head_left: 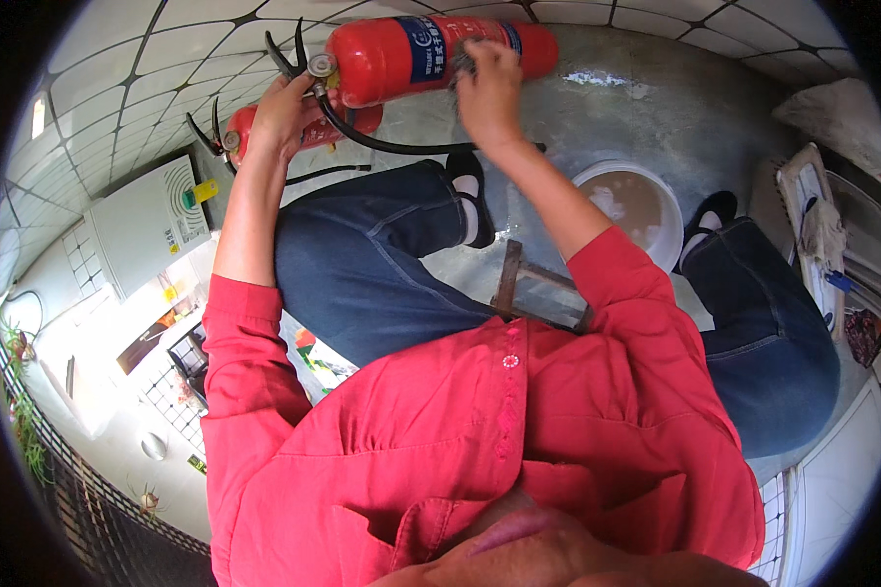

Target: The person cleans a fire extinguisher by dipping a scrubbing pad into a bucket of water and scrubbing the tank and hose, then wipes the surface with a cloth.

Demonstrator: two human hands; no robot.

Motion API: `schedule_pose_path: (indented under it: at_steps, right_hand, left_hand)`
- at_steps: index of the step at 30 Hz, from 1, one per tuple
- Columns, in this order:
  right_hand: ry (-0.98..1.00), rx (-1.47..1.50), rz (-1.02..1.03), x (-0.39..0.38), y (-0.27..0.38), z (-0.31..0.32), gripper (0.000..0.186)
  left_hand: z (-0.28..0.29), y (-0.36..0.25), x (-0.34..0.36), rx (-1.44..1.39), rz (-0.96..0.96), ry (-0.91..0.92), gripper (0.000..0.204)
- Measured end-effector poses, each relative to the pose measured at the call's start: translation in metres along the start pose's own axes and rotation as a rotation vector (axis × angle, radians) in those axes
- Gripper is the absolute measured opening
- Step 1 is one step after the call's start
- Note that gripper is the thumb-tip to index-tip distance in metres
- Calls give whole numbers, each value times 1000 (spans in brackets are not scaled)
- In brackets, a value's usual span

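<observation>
Two red metal fire extinguishers show at the top of the view. The nearer red cylinder fire extinguisher [401,57] is held up on its side above the person's knees, with a dark blue label band around its middle and a black hose [382,145] curving down from its valve. The left hand [286,115] is closed around the valve end, just below the black lever handles. The right hand [487,93] presses a small grey scrubbing pad [463,61] against the cylinder's body, fingers curled over the pad. The second red fire extinguisher [303,129] lies behind the left hand, partly hidden, on the floor.

The floor is bare grey concrete [656,117], wet-looking in patches, edged by pale square tiles [166,59] with dark joints. A round white plastic basin [668,210] of cloudy brownish water stands between the person's feet, just beside a black shoe [707,213]. A wooden stool frame [519,284] shows under the blue-jeaned legs.

To the left stands a white box-shaped cabinet [142,220] bearing a small green label, a yellow tag and a small sticker on its side. On the right a cloth hangs over a white rack [817,225].
</observation>
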State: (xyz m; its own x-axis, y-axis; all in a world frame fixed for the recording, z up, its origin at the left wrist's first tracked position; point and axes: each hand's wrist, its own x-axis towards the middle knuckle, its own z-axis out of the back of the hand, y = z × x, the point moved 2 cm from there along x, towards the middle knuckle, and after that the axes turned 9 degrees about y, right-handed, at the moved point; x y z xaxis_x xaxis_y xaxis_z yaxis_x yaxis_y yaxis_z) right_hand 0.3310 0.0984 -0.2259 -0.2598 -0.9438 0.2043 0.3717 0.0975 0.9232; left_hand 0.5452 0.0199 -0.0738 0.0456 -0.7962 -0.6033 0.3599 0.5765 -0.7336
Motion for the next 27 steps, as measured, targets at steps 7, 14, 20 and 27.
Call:
schedule_pose_path:
  at_steps: [7, 14, 20, 27]
  right_hand:
    - [-3, -131, 240, 18, -7, 1, 50]
    - [237, -224, -42, 44, -49, 35, 43]
    - [270, -236, -19, 32, -72, 61, 40]
    - [592, -59, -223, 14, -97, 154, 38]
  left_hand:
    - [-17, -16, -5, 277, -284, 93, 18]
    - [-10, -24, 5, 492, -427, 166, 22]
    - [-45, -50, -7, 878, -658, 246, 24]
    - [-117, -85, -46, 1101, -640, 425, 23]
